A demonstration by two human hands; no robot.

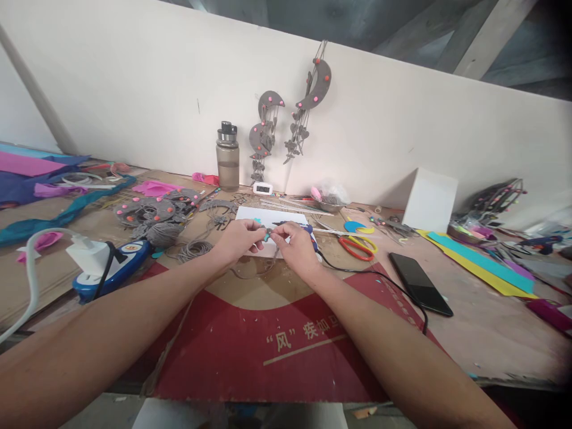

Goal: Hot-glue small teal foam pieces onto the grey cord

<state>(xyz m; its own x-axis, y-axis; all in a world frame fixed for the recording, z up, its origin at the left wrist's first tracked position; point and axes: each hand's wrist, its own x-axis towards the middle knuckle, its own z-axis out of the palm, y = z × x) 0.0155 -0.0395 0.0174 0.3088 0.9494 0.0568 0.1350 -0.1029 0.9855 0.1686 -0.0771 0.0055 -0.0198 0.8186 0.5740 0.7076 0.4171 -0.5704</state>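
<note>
Both hands meet over the middle of the tabletop (482, 333), fingertips pinched together on one small piece (267, 236). The left hand (240, 236) and the right hand (295, 245) each close narrowly on it from their own side, so the piece sits between the two thumbs and forefingers, just above a white sheet (250, 215) that lies on the far side of the hands. The piece is small, grey with a spot of teal showing between the fingers; its full outline is hidden by the fingertips, so its shape cannot be made out. What shows of it runs roughly from one hand to the other, across the view, with a thin grey strand (250, 275) drooping from it in a loop toward the person and resting on the board below the hands.

Just beyond the right hand lies a blue glue gun (313, 235), partly covered by the fingers, and its black cord (379, 275) trails off to the right. Further right of that hand are red-handled scissors (356, 247) and, past them, a dark phone (420, 284) lying flat. Left of the left hand sit a coil of grey cord (193, 249) and a grey ball of yarn (163, 232), and well out to the left a blue power strip (118, 266) with a white plug in it. Behind the hands, by the wall, stands a bottle (227, 158).
</note>
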